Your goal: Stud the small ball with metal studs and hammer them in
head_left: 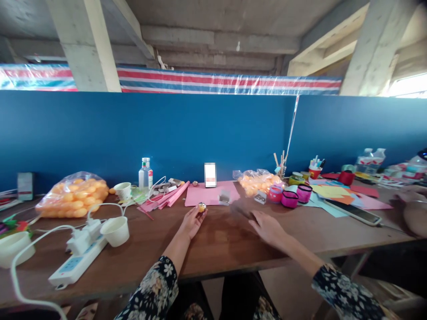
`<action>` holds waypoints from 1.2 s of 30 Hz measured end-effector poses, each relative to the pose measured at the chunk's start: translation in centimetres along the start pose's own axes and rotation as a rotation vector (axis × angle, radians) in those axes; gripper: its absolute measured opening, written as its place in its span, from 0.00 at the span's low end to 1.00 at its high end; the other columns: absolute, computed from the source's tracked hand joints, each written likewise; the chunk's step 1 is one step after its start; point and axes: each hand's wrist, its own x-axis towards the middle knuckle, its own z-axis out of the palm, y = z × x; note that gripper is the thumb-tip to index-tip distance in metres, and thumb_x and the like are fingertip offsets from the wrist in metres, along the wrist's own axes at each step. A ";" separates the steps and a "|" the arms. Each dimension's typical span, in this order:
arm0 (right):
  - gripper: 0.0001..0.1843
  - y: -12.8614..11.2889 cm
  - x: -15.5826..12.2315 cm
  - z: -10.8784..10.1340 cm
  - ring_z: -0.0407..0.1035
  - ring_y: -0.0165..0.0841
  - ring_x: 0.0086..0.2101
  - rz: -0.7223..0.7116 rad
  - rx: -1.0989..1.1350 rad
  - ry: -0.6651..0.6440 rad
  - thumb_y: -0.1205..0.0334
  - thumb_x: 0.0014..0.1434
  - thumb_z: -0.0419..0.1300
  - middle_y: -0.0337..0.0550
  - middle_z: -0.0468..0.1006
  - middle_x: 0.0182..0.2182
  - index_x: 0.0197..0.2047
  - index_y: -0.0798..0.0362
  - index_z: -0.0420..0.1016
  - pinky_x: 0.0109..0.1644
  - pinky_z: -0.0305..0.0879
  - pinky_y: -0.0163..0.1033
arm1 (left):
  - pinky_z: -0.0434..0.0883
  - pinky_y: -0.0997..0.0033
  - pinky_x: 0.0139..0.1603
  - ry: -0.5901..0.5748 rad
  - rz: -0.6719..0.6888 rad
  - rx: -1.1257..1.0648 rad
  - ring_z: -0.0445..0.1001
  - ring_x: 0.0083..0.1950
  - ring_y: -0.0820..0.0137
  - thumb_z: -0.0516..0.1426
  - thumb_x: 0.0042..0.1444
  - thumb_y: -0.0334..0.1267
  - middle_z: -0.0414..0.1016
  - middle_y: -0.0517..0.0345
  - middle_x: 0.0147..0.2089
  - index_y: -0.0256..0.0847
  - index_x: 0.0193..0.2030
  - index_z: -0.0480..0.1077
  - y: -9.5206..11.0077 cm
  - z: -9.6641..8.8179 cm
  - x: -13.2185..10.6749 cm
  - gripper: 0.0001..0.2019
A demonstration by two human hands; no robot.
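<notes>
My left hand rests on the brown table and pinches a small orange ball with markings at its fingertips. My right hand hovers low over the table to the right, its fingers stretched toward the pink paper sheet; the fingertips are smeared by motion and nothing shows in them. A small grey object lies on the pink sheet just beyond the right hand.
A bag of orange balls sits left, another bag right of centre. White cups, a power strip, a bottle, pink paper strips, tape rolls, a phone. Another person's arm at far right.
</notes>
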 end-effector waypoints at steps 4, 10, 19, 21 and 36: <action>0.16 2.7 0.0 -0.1 0.65 0.38 0.42 0.027 -0.165 -0.057 0.57 0.58 0.46 0.51 0.70 0.41 0.46 0.55 0.64 0.45 0.56 0.38 | 0.73 0.73 0.38 0.001 -0.016 0.016 0.74 0.37 0.69 0.57 0.48 0.28 0.74 0.50 0.34 0.32 0.32 0.70 0.0 0.0 0.1 0.03; 0.16 3.9 0.9 0.3 0.65 0.39 0.43 0.052 -0.247 -0.086 0.58 0.58 0.46 0.52 0.70 0.41 0.46 0.55 0.64 0.44 0.56 0.39 | 0.73 0.73 0.37 -0.007 -0.020 0.016 0.74 0.36 0.69 0.57 0.48 0.29 0.74 0.49 0.34 0.31 0.32 0.69 0.0 0.0 0.1 0.04; 0.16 4.5 1.0 0.4 0.62 0.39 0.44 0.085 -0.292 -0.064 0.58 0.57 0.48 0.50 0.69 0.41 0.47 0.53 0.64 0.44 0.56 0.40 | 0.74 0.73 0.36 0.004 -0.033 0.014 0.74 0.35 0.69 0.56 0.49 0.28 0.74 0.49 0.33 0.31 0.32 0.70 0.1 0.2 0.0 0.04; 0.16 4.7 1.1 0.3 0.62 0.39 0.43 0.079 -0.305 -0.062 0.58 0.57 0.48 0.49 0.68 0.43 0.47 0.52 0.64 0.43 0.56 0.40 | 0.74 0.73 0.36 0.003 -0.031 0.018 0.74 0.35 0.69 0.56 0.49 0.28 0.74 0.49 0.33 0.31 0.32 0.70 0.1 0.2 0.0 0.04; 0.18 3.5 4.2 -0.4 0.60 0.38 0.46 0.046 -0.243 0.090 0.56 0.59 0.43 0.48 0.66 0.46 0.51 0.50 0.62 0.46 0.54 0.39 | 0.73 0.73 0.36 0.012 -0.034 0.033 0.74 0.35 0.70 0.56 0.49 0.29 0.74 0.50 0.33 0.33 0.33 0.69 0.0 0.4 -0.1 0.03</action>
